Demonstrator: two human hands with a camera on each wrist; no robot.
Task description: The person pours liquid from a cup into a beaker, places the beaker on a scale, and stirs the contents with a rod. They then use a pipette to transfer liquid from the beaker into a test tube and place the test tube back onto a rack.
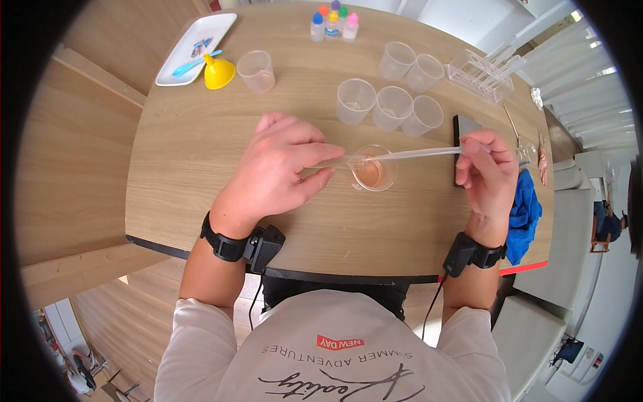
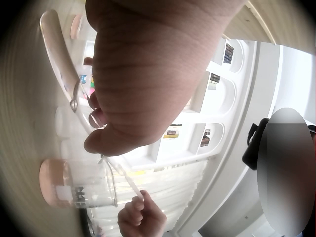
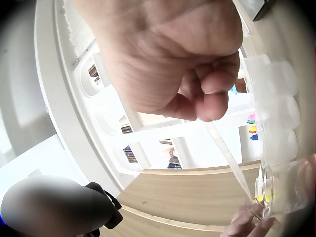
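In the head view my left hand [image 1: 278,164] pinches a clear glass test tube [image 2: 61,54], which lies nearly level with its mouth toward the right. My fingers hide its middle. My right hand [image 1: 487,171] pinches one end of a slender translucent white tube [image 1: 422,153]; its other end meets the test tube's mouth. Below that meeting point stands a clear cup [image 1: 388,182] with pinkish-brown liquid in the bottom. From the left wrist, the cup shows dark printed marks on its side. Fingers conceal the held end of the white tube.
Several frosted cups [image 1: 393,107] stand beyond, with another cup [image 1: 256,72] farther left. A yellow funnel [image 1: 218,72] touches a white tray [image 1: 175,76]. Small dropper bottles [image 1: 333,27] cluster at the back. A clear rack [image 1: 479,77], dark flat device [image 1: 462,126] and blue cloth [image 1: 524,218] lie right.
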